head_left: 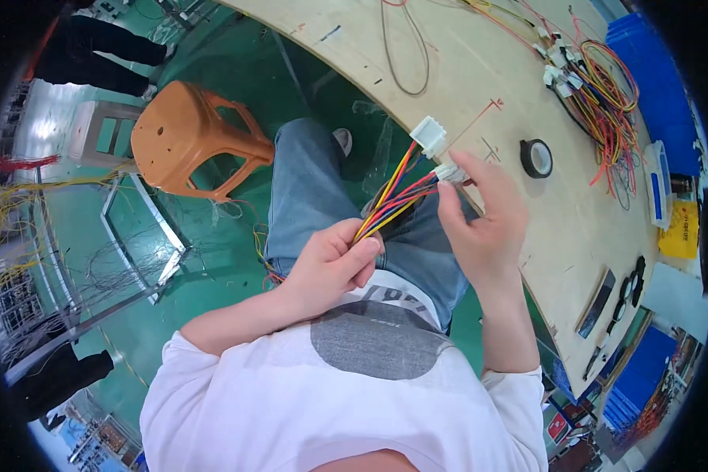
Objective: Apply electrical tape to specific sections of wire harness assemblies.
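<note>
My left hand (337, 258) is closed around a bundle of coloured wires (387, 206), red, yellow, blue and dark, above my lap. The wires run up and to the right from my fist to two white plastic connectors. One white connector (429, 137) stands free at the wire ends, beside the table edge. Between the thumb and fingertips of my right hand (488, 212) is the second white connector (448, 172), partly covered by the fingers. Where the bundle continues below my left fist is hidden.
On the wooden table (480, 71) lie a roll of black tape (536, 158), a heap of wire harnesses (598, 86) and a dark flat bar (595, 303). Blue bins (653, 86) line its far side. An orange stool (185, 141) and a metal frame (145, 236) stand left. Another person's legs (94, 59) show upper left.
</note>
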`<state>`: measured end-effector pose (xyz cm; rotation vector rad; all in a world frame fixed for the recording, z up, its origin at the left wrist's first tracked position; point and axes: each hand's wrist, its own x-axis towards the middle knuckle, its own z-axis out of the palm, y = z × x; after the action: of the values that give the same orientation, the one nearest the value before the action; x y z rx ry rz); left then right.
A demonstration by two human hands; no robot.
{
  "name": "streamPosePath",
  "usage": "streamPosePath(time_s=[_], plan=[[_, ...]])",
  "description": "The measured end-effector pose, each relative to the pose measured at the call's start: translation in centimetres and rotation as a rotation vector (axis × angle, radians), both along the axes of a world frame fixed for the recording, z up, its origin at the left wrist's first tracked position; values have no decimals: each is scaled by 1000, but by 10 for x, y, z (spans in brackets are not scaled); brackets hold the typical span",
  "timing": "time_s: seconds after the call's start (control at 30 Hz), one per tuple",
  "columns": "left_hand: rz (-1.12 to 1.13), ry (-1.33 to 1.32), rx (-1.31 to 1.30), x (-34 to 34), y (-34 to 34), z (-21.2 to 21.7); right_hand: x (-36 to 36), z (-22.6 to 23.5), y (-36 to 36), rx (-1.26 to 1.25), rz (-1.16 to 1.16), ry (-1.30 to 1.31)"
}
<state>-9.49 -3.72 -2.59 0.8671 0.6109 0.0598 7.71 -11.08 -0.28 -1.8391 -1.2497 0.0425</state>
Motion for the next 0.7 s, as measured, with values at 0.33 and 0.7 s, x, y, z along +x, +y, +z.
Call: streamPosePath(time_s=[0.33, 0.7], plan=[[348, -137, -545, -10, 23, -28, -24, -23, 9, 278, 230, -56], [269, -227, -611, -10, 38, -39, -18, -15, 17, 69, 183, 650]])
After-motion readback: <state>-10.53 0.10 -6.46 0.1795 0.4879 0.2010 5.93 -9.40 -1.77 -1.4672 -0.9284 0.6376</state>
